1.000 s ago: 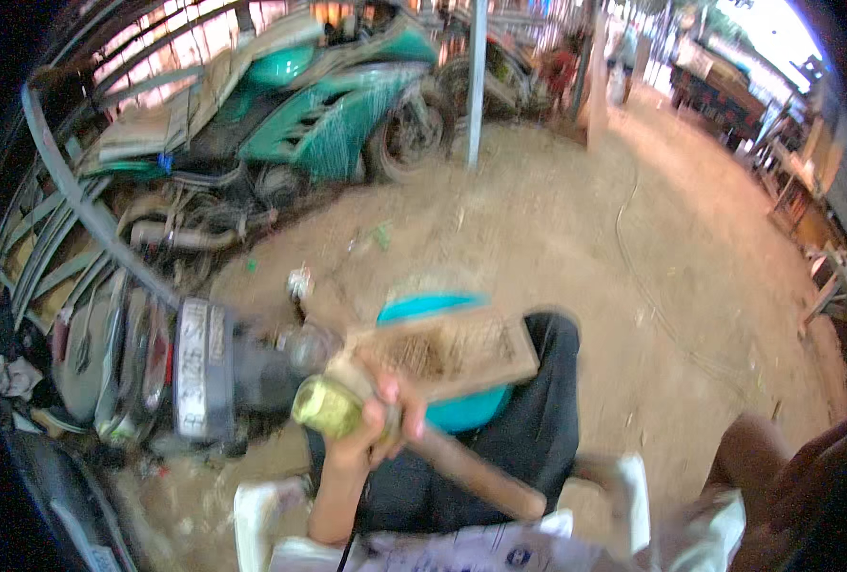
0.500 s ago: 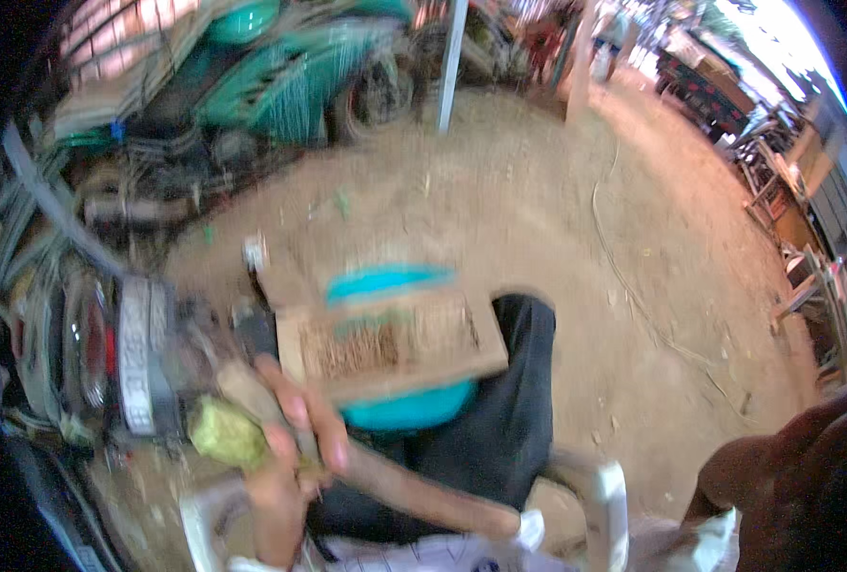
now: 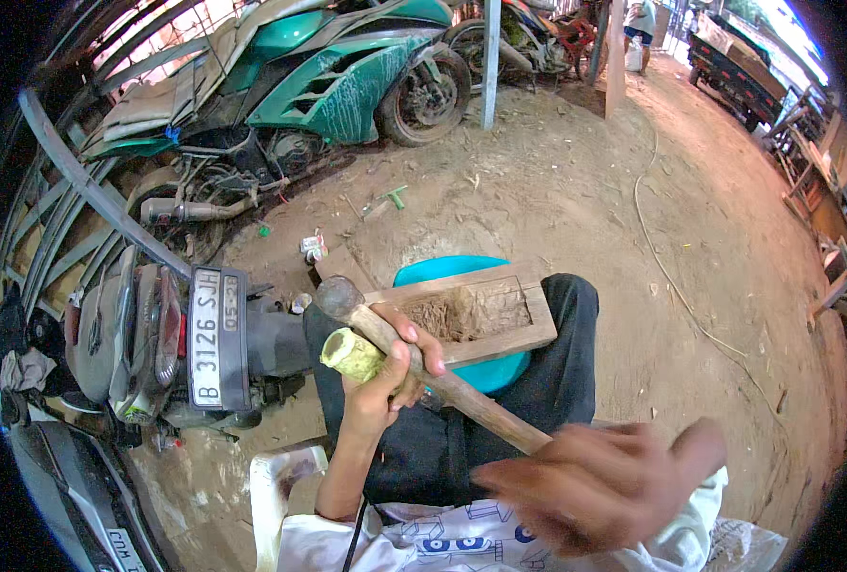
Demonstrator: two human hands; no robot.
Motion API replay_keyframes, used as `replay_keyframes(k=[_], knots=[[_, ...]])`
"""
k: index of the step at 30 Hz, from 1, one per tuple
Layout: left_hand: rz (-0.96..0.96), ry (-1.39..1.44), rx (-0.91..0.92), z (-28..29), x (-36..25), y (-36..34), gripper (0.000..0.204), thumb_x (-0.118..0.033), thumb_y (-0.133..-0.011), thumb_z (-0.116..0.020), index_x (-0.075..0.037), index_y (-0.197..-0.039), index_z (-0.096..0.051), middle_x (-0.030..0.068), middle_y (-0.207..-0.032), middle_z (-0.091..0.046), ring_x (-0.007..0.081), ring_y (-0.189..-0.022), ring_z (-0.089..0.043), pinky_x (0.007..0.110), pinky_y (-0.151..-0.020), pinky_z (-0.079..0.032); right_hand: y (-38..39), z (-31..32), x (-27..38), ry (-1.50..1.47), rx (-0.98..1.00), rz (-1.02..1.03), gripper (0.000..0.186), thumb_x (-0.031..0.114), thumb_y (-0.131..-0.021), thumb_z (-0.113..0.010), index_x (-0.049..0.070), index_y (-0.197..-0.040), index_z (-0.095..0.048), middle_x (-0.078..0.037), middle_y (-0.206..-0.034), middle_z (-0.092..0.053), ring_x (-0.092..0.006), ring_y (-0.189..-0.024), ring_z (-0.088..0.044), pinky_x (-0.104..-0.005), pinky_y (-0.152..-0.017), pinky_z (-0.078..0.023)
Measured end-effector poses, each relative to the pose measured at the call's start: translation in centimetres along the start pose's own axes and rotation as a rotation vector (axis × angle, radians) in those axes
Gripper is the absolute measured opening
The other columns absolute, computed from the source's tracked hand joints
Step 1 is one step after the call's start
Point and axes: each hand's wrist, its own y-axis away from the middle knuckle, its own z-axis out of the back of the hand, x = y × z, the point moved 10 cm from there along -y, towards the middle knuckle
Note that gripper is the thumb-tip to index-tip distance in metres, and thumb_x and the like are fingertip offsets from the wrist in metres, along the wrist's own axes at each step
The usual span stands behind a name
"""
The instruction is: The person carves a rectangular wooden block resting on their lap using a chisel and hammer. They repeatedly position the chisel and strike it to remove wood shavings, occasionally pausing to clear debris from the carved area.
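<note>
My left hand is closed round a wooden stick with a dark, rounded knob at its upper end. The same hand also grips a yellow-green, tube-like piece, whose hollow end points up and left; its lower part is hidden by the fingers. The stick slants down to the right, toward my right hand. That hand is smeared by motion and covers the stick's lower end; whether it grips is unclear. Just beyond lies a wooden block with a rough, chip-filled recess, resting on a turquoise stool.
My dark-trousered knee is beside the block. A scooter stands close on the left, a green motorcycle behind it. White chair arms flank me. A thin cord crosses the dirt floor; wooden furniture lines the far right.
My right hand has come in from the far right to the stick's lower end. The left hand still holds the stick and yellow-green piece. The view has shifted, moving everything rightward in it.
</note>
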Motion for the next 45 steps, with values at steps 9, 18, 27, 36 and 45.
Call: replay_keyframes(k=[9, 18, 27, 36, 45], knots=[[-0.054, -0.162, -0.008, -0.8, 1.1, -0.8, 0.021, -0.025, -0.092, -0.051, -0.008, -0.099, -0.041, 0.0099, -0.074, -0.056, 0.0039, -0.036, -0.03, 0.016, -0.033, -0.026, -4.8, -5.8, 3.5, -0.281, 0.437, 0.231, 0.042, 0.03, -0.08, -0.056, -0.003, -0.105, -0.053, -0.017, -0.081, -0.057, -0.023, -0.061, -0.059, -0.0352, -0.05, -0.048], [-0.013, -0.227, -0.077, -0.3, 1.5, 0.3, 0.021, -0.026, -0.092, -0.049, -0.009, -0.099, -0.039, 0.0071, -0.073, -0.055, 0.0039, -0.041, -0.035, 0.015, -0.033, -0.024, 3.2, -0.9, -6.7, -0.13, 0.099, -0.311, 0.038, 0.027, -0.078, -0.057, -0.002, -0.101, -0.055, -0.017, -0.078, -0.057, -0.0245, -0.062, -0.059, -0.0358, -0.051, -0.048], [-0.01, -0.19, -0.086, 0.0, 1.5, 0.2, 0.022, -0.027, -0.094, -0.045, -0.007, -0.099, -0.037, 0.0084, -0.073, -0.054, 0.0034, -0.036, -0.028, 0.016, -0.033, -0.024, 9.9, -0.1, -10.6, -0.044, -0.001, -0.648, 0.033, 0.025, -0.077, -0.058, -0.001, -0.098, -0.056, -0.016, -0.075, -0.058, -0.0259, -0.062, -0.06, -0.0364, -0.052, -0.049], [-0.017, -0.17, -0.111, 0.2, 1.6, 0.4, 0.024, -0.028, -0.091, -0.05, -0.008, -0.099, -0.041, 0.0089, -0.074, -0.056, 0.0035, -0.037, -0.031, 0.016, -0.034, -0.025, 8.9, -2.6, -10.6, -0.018, 0.126, -0.628, 0.029, 0.022, -0.075, -0.059, 0.0, -0.095, -0.057, -0.015, -0.072, -0.059, -0.0274, -0.063, -0.061, -0.037, -0.053, -0.049], [-0.107, 0.1, -0.008, -1.6, 1.8, -0.1, 0.016, -0.009, -0.088, -0.058, -0.004, -0.096, -0.045, 0.0056, -0.079, -0.055, 0.0165, -0.073, -0.058, 0.03, -0.067, -0.048, 5.9, -6.0, -5.9, 0.207, 0.498, -0.488, 0.025, 0.019, -0.074, -0.06, 0.001, -0.091, -0.058, -0.014, -0.069, -0.06, -0.0288, -0.064, -0.062, -0.0376, -0.053, -0.05]])
